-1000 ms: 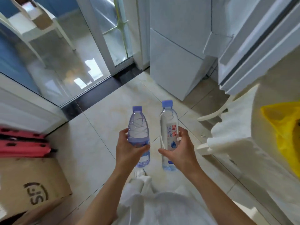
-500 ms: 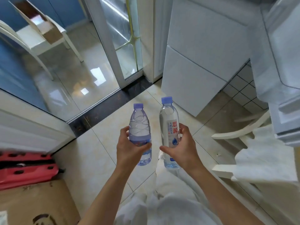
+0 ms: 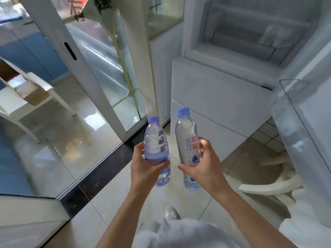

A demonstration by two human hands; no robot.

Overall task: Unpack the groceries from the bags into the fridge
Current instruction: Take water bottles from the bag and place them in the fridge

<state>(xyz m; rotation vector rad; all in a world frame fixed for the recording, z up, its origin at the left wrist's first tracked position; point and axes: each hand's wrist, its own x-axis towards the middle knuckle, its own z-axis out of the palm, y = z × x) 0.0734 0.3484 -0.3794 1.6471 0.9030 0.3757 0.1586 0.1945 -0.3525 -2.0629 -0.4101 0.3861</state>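
Your left hand (image 3: 146,169) is wrapped around the tinted bottle (image 3: 157,151) at its lower half, thumb across the front, fingers curled behind. Your right hand (image 3: 201,167) grips the clear labelled bottle (image 3: 187,147) the same way, thumb below the label, fingers on the far side. Both bottles are upright with a slight tilt, caps on and pointing up, side by side and near each other but not touching. Taking the fridge (image 3: 223,97) as reference: both bottles sit in front of it and below its open top compartment (image 3: 250,38), the clear one level with the closed lower drawer fronts, the tinted one just left of the fridge's left edge. The open fridge door (image 3: 304,133) is to the right of the fridge body, with a clear door bin at its top edge; contents of the bin I can't tell. Inside the open compartment you have shelves and something pale on the right, too blurred to identify. Left of the fridge stands a glass sliding door (image 3: 100,72); a white chair (image 3: 272,187) sits low at the fridge's right, under the door. Tiled floor (image 3: 116,203) below the bottles.
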